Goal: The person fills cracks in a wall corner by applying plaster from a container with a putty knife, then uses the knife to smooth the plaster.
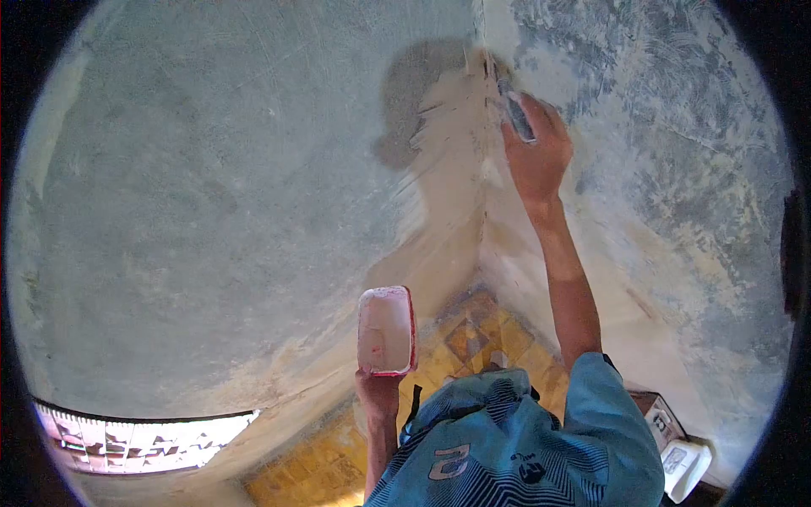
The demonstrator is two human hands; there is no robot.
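My right hand (538, 152) is raised high at the corner where two walls meet, its fingers wrapped round a scraper (518, 117) whose tip is near the corner line. Lower down, my left hand (378, 395) holds a red-rimmed rectangular tub (386, 331) by its near end. Inside the tub is a pale coating, with reddish marks toward the near end. Pale filler (452, 160) covers the wall beside the corner, and grey patchy plaster (211, 194) spreads over the left wall.
Yellow patterned floor tiles (325, 456) lie below the corner. A bright opening with a grille (152, 444) is at the lower left. At the lower right stands a white object (686, 465) beside a brown-edged one. Shadows fall on the left wall.
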